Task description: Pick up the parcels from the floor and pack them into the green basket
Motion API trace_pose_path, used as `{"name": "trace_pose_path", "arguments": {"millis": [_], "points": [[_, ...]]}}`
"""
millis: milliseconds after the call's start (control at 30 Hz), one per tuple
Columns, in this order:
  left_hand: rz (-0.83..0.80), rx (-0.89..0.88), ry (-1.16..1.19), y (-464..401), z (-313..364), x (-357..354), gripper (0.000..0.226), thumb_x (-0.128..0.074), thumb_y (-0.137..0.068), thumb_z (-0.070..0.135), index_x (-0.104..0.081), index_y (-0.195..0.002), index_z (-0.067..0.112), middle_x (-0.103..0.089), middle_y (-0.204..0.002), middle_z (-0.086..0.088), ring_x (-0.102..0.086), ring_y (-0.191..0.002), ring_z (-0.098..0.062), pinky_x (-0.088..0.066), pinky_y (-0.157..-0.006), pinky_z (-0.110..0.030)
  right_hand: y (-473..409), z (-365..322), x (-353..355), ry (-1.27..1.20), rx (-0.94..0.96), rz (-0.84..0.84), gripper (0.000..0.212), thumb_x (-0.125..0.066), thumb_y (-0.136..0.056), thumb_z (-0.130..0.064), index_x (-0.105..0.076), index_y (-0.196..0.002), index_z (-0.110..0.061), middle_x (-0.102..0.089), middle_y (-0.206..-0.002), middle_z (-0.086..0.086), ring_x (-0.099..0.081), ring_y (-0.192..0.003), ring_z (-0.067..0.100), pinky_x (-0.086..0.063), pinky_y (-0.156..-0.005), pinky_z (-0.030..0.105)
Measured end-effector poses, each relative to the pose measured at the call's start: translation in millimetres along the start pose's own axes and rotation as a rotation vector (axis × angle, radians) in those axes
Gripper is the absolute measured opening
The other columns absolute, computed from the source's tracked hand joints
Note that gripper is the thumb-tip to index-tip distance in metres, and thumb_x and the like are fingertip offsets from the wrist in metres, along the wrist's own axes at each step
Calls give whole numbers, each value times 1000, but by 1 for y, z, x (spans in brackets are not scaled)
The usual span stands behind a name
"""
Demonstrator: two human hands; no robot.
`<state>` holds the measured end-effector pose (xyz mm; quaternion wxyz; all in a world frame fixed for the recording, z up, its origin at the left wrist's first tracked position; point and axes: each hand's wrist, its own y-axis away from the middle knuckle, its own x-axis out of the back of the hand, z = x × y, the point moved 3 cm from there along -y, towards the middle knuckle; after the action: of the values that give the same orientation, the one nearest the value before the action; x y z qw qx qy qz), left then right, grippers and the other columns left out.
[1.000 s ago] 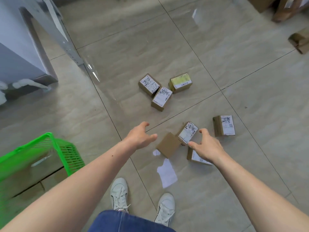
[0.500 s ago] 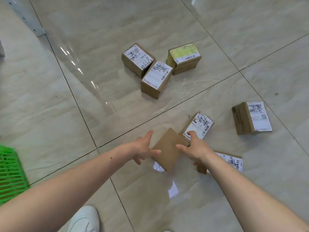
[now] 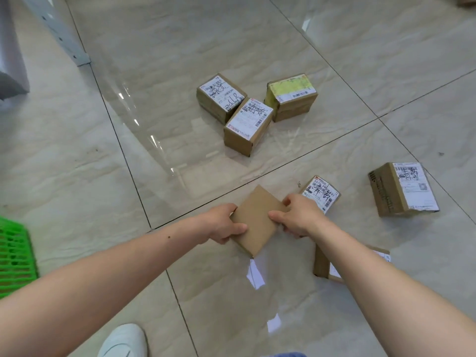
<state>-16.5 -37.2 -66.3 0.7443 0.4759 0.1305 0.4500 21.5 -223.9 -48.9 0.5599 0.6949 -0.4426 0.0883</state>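
Note:
A plain brown parcel point(image 3: 256, 219) lies on the tiled floor in the middle of the head view. My left hand point(image 3: 222, 224) grips its left edge and my right hand point(image 3: 298, 217) grips its right edge. Just behind my right hand sits a labelled parcel point(image 3: 322, 193). Another labelled parcel point(image 3: 322, 264) is partly hidden under my right forearm. Further right lies a labelled parcel point(image 3: 403, 189). Three more parcels cluster farther away: one point(image 3: 220, 96), one point(image 3: 248, 124) and a yellow-topped one point(image 3: 292, 95). The green basket point(image 3: 15, 256) shows only at the left edge.
A white slip of paper point(image 3: 255, 275) lies on the floor below the plain parcel. My white shoe point(image 3: 123, 341) is at the bottom. A grey metal frame leg point(image 3: 59, 34) stands at the upper left.
I have leaned down closer to the floor. Both hands moved from hovering over the parcels to closing on the two edges of the plain brown parcel. The basket slid toward the left edge of view.

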Motion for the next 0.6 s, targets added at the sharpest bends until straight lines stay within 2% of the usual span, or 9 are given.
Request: {"name": "trace_pose_path", "arguments": {"millis": [100,167,333,433,500,600], "points": [[111,-31,46,18,0,24,35,-64,-91,22,-53,-121,8,-52,-85,-10,-50,-68,-24,-51,-65,-33,2,-30,8,7,92,31,45,-72,-80,-45,-58,-111,-15,-75,-93,11,-70,-95,29,-57,-87,45],[172,-48,75,29,1,43,35,-65,-90,22,-55,-122,11,-54,-86,-10,-51,-70,-25,-52,-70,-35,4,-52,13,29,149,53,45,-71,-81,-48,-61,-109,-14,-75,-99,11,-69,-100,30,-56,-89,46],[301,-83,155,69,7,88,39,-68,-87,21,-57,-124,16,-57,-79,-5,-51,-68,-25,-50,-66,-34,27,-107,30,53,235,135,41,-66,-84,-50,-67,-94,-10,-74,-91,11,-67,-95,31,-53,-84,41],[330,-85,181,110,20,104,39,-68,-87,21,-57,-125,17,-60,-82,-3,-56,-72,-24,-55,-74,-41,63,-136,47,72,247,154,44,-63,-87,-48,-63,-102,-7,-69,-103,15,-62,-104,36,-48,-81,38],[358,-94,189,141,35,113,42,-69,-86,21,-58,-126,18,-66,-91,-3,-61,-78,-23,-54,-78,-39,92,-154,63,55,256,123,43,-65,-87,-44,-59,-108,-7,-67,-108,14,-59,-107,35,-45,-81,37],[425,-97,220,192,57,129,55,-74,-79,27,-56,-130,25,-68,-107,-6,-67,-93,-31,-55,-88,-42,137,-181,95,13,283,78,51,-73,-81,-37,-53,-119,-10,-65,-114,12,-59,-110,32,-49,-89,40]]}}
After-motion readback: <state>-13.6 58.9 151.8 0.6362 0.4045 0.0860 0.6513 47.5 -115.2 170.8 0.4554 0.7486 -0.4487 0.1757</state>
